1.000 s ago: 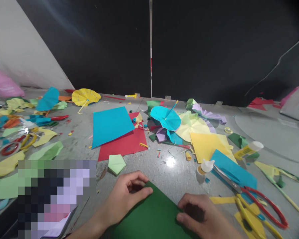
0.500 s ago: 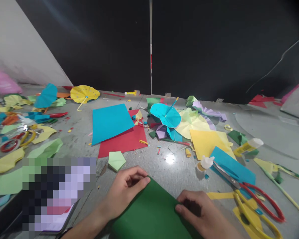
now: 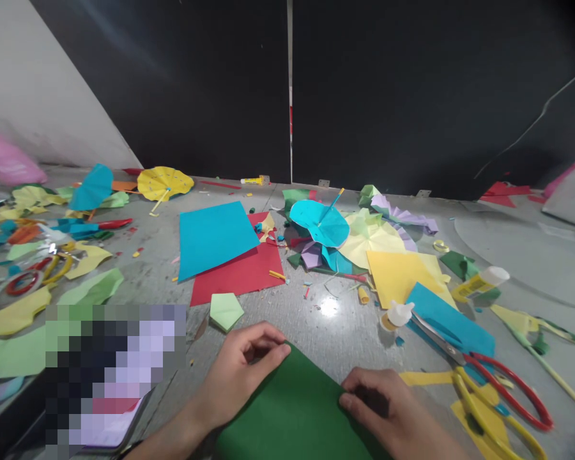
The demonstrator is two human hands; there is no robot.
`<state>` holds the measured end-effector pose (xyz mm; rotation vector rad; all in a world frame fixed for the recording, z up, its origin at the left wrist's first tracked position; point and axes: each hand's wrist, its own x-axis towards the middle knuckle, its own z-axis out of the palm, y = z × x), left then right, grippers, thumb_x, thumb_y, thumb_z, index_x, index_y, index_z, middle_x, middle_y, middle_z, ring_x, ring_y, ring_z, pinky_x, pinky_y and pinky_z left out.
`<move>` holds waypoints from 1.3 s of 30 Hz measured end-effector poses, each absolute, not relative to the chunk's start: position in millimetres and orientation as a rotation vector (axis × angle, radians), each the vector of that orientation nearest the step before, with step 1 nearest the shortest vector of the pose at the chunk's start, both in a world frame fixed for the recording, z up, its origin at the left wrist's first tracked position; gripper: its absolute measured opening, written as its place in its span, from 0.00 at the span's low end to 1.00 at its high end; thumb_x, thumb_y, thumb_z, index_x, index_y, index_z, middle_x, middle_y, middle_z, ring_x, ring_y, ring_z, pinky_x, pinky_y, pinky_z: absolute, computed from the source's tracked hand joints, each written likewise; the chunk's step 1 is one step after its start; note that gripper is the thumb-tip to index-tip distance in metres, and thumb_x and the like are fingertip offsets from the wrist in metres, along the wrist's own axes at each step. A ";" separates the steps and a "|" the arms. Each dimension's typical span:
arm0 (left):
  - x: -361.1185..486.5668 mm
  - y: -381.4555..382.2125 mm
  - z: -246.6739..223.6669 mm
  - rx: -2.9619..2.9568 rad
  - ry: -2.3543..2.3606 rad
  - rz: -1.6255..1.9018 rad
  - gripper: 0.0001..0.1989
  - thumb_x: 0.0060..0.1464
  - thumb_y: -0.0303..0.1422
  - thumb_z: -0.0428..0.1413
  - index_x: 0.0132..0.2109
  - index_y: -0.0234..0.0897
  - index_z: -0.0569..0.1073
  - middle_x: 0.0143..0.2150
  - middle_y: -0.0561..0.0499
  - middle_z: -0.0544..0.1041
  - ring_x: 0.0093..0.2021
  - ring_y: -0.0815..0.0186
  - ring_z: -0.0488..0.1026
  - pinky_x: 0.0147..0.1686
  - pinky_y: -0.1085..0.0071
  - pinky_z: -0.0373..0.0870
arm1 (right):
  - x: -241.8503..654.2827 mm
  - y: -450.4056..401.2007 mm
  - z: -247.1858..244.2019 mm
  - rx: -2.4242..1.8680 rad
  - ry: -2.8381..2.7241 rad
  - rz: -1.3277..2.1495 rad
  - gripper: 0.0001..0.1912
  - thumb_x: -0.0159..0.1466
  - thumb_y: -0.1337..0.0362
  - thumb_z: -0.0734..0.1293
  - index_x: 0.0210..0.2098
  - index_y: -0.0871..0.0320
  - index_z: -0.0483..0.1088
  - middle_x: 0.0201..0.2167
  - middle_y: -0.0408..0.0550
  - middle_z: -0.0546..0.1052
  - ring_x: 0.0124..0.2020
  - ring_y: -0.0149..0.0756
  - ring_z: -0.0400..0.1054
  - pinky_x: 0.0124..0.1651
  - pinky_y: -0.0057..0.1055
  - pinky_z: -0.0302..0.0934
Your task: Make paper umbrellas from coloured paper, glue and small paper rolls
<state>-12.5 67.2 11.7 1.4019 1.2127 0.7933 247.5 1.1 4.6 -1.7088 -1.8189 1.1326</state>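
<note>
A dark green paper (image 3: 292,409) lies low in the centre, its lower part cut off by the frame's bottom edge. My left hand (image 3: 249,364) pinches its top corner between thumb and fingers. On the right edge of the sheet, my right hand (image 3: 378,402) has thumb and curled fingers closed on the paper. A folded light green pentagon (image 3: 226,311) sits just beyond my left hand. Past it, a blue sheet (image 3: 215,236) partly covers a red sheet (image 3: 239,275).
Right of my hands are scissors with red handles (image 3: 512,390), yellow-handled scissors (image 3: 483,409), a glue bottle (image 3: 395,317) and a glue stick (image 3: 482,284). A blue paper umbrella (image 3: 319,222) rests on scraps ahead. A phone (image 3: 110,434) is at lower left, before a dark wall (image 3: 196,83).
The whole view has shifted very slightly. Both hands keep the same hold on the green paper.
</note>
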 end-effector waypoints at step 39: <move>-29.5 79.6 17.1 1.154 1.298 1.233 0.20 0.48 0.47 0.72 0.37 0.37 0.77 0.27 0.55 0.78 0.25 0.70 0.71 0.23 0.80 0.67 | 258.0 8.4 18.5 -1.459 -1.152 0.711 0.13 0.61 0.56 0.76 0.42 0.53 0.75 0.25 0.39 0.72 0.27 0.31 0.71 0.28 0.21 0.70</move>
